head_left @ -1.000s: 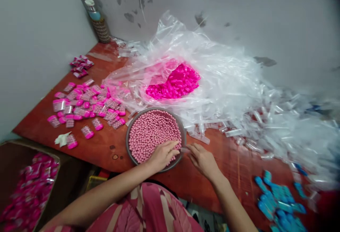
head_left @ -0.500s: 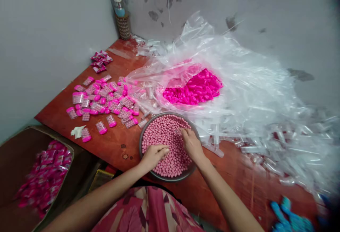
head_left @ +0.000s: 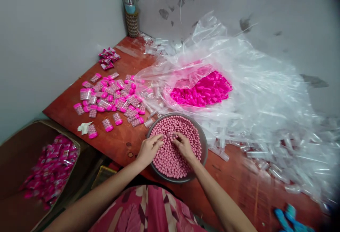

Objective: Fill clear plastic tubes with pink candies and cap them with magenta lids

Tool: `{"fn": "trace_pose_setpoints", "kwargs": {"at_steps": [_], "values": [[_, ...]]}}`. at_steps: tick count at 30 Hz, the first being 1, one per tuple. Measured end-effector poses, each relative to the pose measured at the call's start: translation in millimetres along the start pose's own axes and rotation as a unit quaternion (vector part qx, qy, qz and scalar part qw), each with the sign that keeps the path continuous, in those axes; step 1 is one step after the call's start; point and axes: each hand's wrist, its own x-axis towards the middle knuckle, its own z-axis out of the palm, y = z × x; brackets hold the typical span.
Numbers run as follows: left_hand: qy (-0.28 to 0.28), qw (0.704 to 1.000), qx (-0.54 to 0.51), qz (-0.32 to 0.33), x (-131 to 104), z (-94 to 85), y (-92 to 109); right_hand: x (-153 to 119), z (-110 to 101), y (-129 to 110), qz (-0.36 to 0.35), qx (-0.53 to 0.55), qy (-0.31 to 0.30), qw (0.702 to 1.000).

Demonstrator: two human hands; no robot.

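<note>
A dark round bowl [head_left: 204, 143] full of pink beads [head_left: 172, 164] stands at the table's front edge. Over its left side is my left hand [head_left: 150, 150], thumb and fingers drawn together; what they hold, if anything, is too small to make out. My right hand [head_left: 183, 147] pinches a small clear plastic container [head_left: 172, 135] above the beads, close to the left fingertips. Left of the bowl lie many bead-filled containers with pink caps [head_left: 108, 125]. Behind it, bright pink caps [head_left: 203, 90] are heaped in a large clear plastic bag [head_left: 255, 69].
Clear empty containers [head_left: 261, 154] spread over the right of the red table [head_left: 223, 175]. A box [head_left: 13, 154] with pink packets [head_left: 57, 164] sits at lower left. More packets [head_left: 108, 58] and a bottle in a woven holder [head_left: 132, 23] stand farther back. Something blue [head_left: 288, 219] lies lower right.
My right hand has moved left with the clear container toward the bowl's middle. My left hand has risen slightly, bringing the fingertips of both hands closer. The view has turned a little left.
</note>
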Motion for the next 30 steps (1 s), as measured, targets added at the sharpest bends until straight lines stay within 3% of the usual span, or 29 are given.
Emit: {"fn": "trace_pose_setpoints", "kwargs": {"at_steps": [3, 7, 12, 15, 19, 25, 28, 30], "values": [[-0.018, 0.999, 0.007, 0.030, 6.7, 10.6, 4.0, -12.9, -9.4, -9.5, 0.035, 0.238, 0.020, 0.970], [-0.057, 0.993, -0.099, -0.011, 13.4, 29.9, 5.5, -23.7, -19.1, -24.0, 0.052, 0.327, 0.001, 0.944], [-0.109, 0.951, -0.271, -0.104, 15.1, 40.0, 3.8, -28.3, -48.0, -36.4, -0.004, 0.223, -0.010, 0.975], [-0.140, 0.951, -0.257, -0.097, 15.5, 38.2, 4.1, -26.5, -67.8, -42.8, -0.086, 0.104, -0.045, 0.990], [-0.164, 0.971, -0.171, -0.032, 19.3, 32.5, 9.6, -21.6, -81.3, -50.1, -0.151, 0.021, -0.088, 0.984], [-0.179, 0.980, -0.056, 0.059, 29.8, 23.6, 17.1, -20.9, -83.1, -55.5, -0.117, 0.028, -0.103, 0.987], [-0.125, 0.990, -0.032, 0.057, 32.7, 19.8, 16.2, -19.2, -82.4, -48.8, -0.076, 0.085, -0.114, 0.987], [-0.103, 0.993, -0.013, 0.061, 32.9, 17.6, 16.9, -10.0, -85.3, -38.3, -0.046, 0.101, -0.088, 0.990]]}}
